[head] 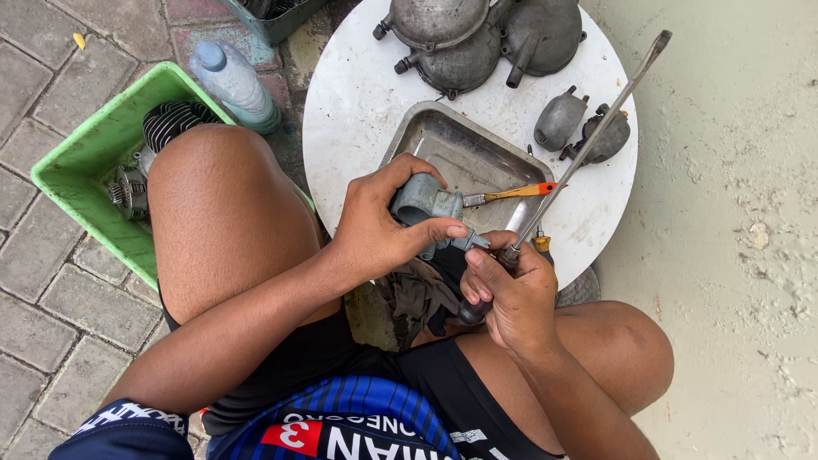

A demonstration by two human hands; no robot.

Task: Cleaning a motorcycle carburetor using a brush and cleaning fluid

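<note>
Seated low beside a round white desk [358, 102], I'm gripping a small grey cast-metal part [423, 200] in my left hand [375, 226], fingers clamped round its rounded body w/ the thumb pressing across the front, holding it just over the near edge of a dented steel tray [460, 153]. My right hand [511, 294] is wrapping tight round the dark handle of a long screwdriver [588, 145], its thin shaft slanting up & away to the right, tip well clear of the part. Judging by this, I'm working on the part's fittings, approx. mid-step; the next move looks to need the driver's tip brought back down and seated square, w/ the part held steady so the blade isn't slipping. An orange-handled brush [511, 193] is lying in the tray, just behind the part. A dark oily rag [417, 294] is bunching between my knees. Dull, round-bellied metal housings [477, 34] are crowding the desk's far side, two smaller ones [584, 128] sitting nearer. To my left, a green plastic crate [85, 162] is holding a finned cylinder [170, 123]; a plastic bottle [232, 81] is lying on the brick paving.
</note>
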